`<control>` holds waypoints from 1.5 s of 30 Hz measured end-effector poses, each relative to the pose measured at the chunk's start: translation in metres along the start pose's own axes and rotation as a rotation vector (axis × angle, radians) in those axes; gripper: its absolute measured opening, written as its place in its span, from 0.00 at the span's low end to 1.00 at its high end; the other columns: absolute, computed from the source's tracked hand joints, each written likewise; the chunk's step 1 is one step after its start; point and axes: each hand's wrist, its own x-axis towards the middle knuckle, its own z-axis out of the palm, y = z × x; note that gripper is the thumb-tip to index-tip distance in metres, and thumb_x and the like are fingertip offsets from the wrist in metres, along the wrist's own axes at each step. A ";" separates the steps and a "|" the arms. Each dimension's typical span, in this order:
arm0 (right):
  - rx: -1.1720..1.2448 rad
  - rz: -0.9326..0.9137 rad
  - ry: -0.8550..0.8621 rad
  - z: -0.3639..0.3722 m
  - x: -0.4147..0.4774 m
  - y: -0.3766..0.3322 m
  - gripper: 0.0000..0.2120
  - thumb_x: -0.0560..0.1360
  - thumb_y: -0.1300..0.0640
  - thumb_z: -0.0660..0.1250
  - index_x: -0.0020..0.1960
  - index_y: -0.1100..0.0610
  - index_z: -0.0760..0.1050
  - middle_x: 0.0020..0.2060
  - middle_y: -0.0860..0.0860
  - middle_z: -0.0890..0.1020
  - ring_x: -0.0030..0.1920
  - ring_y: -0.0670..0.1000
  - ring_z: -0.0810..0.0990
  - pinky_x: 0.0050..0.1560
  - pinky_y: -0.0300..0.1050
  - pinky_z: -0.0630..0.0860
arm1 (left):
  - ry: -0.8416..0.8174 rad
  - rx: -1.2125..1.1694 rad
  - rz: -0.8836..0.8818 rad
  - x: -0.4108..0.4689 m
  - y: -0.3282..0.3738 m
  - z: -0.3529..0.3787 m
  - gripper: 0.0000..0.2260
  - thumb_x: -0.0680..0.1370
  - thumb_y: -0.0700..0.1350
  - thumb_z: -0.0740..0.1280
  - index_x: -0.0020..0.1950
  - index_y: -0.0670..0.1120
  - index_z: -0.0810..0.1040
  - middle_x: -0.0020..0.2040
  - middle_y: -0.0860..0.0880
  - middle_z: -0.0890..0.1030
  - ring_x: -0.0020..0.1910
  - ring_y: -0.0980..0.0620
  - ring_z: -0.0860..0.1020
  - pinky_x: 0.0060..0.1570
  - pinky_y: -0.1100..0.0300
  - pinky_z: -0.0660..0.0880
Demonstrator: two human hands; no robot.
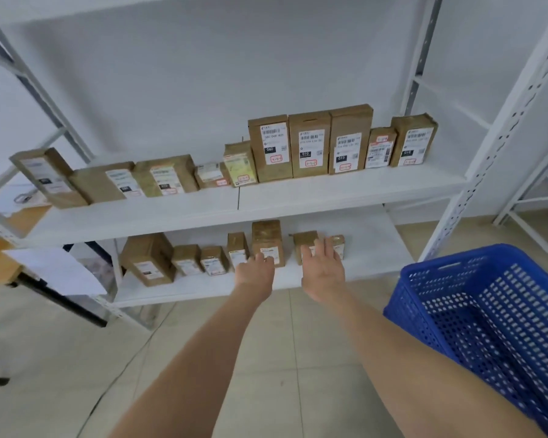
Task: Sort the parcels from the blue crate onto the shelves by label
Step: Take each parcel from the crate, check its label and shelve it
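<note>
1. Parcels of brown card with white labels stand in a row on the lower shelf.
2. The tall parcel stands upright mid-row on the lower shelf. The left hand reaches over that shelf's front edge, fingers straight, touching the labelled face and grasping nothing.
3. The right hand, released with fingers spread, hangs before a squat parcel just right of the tall one. Whether it touches cannot be told.
4. The upper shelf, directly above the lower shelf, bears a longer row of labelled boxes.
5. The blue crate sits right of the lower shelf and nearer the camera.
6. A white paper sheet hangs left of the lower shelf.
</note>
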 end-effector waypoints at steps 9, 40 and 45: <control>-0.025 -0.086 -0.079 0.028 -0.026 -0.021 0.34 0.75 0.61 0.66 0.76 0.56 0.54 0.76 0.59 0.51 0.77 0.61 0.42 0.75 0.53 0.54 | -0.041 -0.043 -0.083 -0.032 -0.013 0.034 0.22 0.78 0.41 0.62 0.72 0.45 0.62 0.68 0.45 0.67 0.66 0.47 0.70 0.55 0.54 0.73; 0.036 -0.187 -0.237 0.309 0.294 -0.381 0.42 0.76 0.61 0.64 0.79 0.52 0.40 0.78 0.54 0.40 0.77 0.58 0.39 0.77 0.53 0.48 | -0.058 -0.270 -0.293 0.230 -0.373 0.305 0.26 0.77 0.52 0.62 0.72 0.45 0.59 0.68 0.45 0.67 0.67 0.45 0.68 0.64 0.50 0.67; -0.034 -0.234 -0.185 0.371 0.353 -0.387 0.44 0.76 0.55 0.66 0.79 0.51 0.37 0.77 0.57 0.37 0.77 0.61 0.37 0.76 0.57 0.42 | 0.116 -0.318 -0.452 0.292 -0.428 0.342 0.43 0.74 0.65 0.62 0.78 0.47 0.45 0.76 0.43 0.57 0.76 0.43 0.54 0.72 0.42 0.56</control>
